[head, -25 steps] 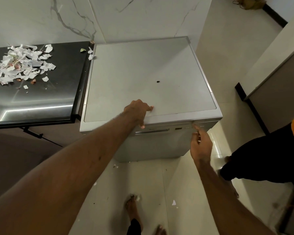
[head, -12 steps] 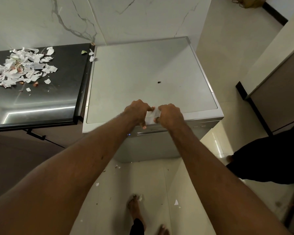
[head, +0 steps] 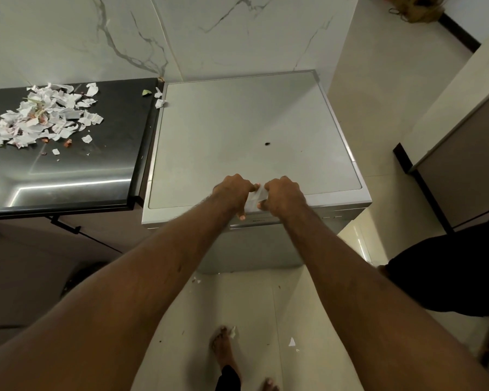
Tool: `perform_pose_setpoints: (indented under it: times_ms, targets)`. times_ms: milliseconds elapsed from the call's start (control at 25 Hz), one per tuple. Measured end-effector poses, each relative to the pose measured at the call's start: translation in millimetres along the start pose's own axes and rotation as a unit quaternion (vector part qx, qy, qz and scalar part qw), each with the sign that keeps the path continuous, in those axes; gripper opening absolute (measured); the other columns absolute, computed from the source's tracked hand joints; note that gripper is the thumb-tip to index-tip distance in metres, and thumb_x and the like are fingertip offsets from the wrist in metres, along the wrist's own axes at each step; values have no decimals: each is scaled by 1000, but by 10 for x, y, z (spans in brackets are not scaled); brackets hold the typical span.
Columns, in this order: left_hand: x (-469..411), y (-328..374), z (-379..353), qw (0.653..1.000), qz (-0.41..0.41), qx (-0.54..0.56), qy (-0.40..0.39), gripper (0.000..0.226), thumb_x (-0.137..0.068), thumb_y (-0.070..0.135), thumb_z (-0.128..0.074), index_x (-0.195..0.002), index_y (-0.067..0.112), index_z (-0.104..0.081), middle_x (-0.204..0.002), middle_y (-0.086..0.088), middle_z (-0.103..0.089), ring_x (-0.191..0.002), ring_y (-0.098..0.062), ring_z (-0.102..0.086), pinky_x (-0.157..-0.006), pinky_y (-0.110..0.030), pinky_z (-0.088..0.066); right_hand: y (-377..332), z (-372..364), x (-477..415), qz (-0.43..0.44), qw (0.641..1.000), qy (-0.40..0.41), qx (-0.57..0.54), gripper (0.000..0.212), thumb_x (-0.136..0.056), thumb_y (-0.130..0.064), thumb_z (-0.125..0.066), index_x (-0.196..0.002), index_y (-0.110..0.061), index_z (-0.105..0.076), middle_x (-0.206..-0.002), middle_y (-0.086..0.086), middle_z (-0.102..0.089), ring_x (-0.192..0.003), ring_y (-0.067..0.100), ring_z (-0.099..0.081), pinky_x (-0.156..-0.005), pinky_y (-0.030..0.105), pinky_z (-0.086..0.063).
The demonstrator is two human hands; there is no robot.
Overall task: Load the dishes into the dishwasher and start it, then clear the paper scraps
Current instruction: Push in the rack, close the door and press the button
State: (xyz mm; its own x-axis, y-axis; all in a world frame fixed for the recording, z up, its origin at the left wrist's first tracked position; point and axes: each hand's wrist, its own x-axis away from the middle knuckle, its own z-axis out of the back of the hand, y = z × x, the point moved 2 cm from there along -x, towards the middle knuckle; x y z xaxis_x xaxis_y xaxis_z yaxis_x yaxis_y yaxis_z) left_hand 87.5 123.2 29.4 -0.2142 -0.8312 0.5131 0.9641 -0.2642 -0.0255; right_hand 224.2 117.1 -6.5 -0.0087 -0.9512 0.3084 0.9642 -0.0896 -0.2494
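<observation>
Pinching one scrap [head: 255, 196] between them, left hand [head: 233, 191] and right hand [head: 285, 196] meet over dishwasher [head: 251, 122] front edge; pile [head: 40, 117] lies well left.

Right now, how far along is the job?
Done, apparently: dishwasher door closed, no dishes in view; whether it runs is unclear. In hand: left hand and right hand pinch one paper scrap over its front edge. Left: the scrap pile on the black counter, strays on the floor.

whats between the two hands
A small white paper scrap, pinched by the left hand and the right hand above the front edge of the dishwasher, seen in the head view.
</observation>
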Motion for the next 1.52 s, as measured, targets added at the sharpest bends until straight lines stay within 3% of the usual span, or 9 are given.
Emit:
perform_pose_setpoints:
  times_ms: [880, 1160, 1320, 1520]
  targets:
    - [4, 3, -37, 1000, 3, 10, 10, 107, -73, 31, -93, -160, 38, -31, -137, -9, -54, -131, -31, -51, -92, -45, -53, 29, 0, 15, 18, 1000, -9, 15, 59, -86, -49, -81, -132, -16, -66, -128, 12, -61, -114, 30, -60, -96, 42, -52]
    - [139, -84, -168, 997, -21, 59, 53, 73, -86, 28, -82, -151, 26, -49, -139, -11, -57, -130, -32, -52, -100, -45, -51, 37, 26, 82, 22, 999, -32, 3, 57, -89, -52, -76, -134, -19, -62, -133, 13, -57, -119, 33, -56, -98, 44, -53]
    - [282, -424, -130, 988, -4, 146, 50, 68, -92, 38, -73, -153, 26, -44, -147, -10, -52, -134, -33, -49, -104, -50, -50, -111, 150, 70, 20, 999, -34, 18, 62, -97, -61, -59, -140, -17, -58, -141, 13, -57, -127, 34, -56, -102, 46, -49]
    - [516, -1330, -116, 985, 41, 148, 76, 68, -94, 47, -68, -151, 19, -43, -147, -11, -50, -134, -32, -51, -104, -49, -49, -866, 104, 28, 72, 997, -22, 5, 69, -100, -63, -50, -146, -12, -51, -150, 13, -51, -137, 34, -49, -109, 49, -46]
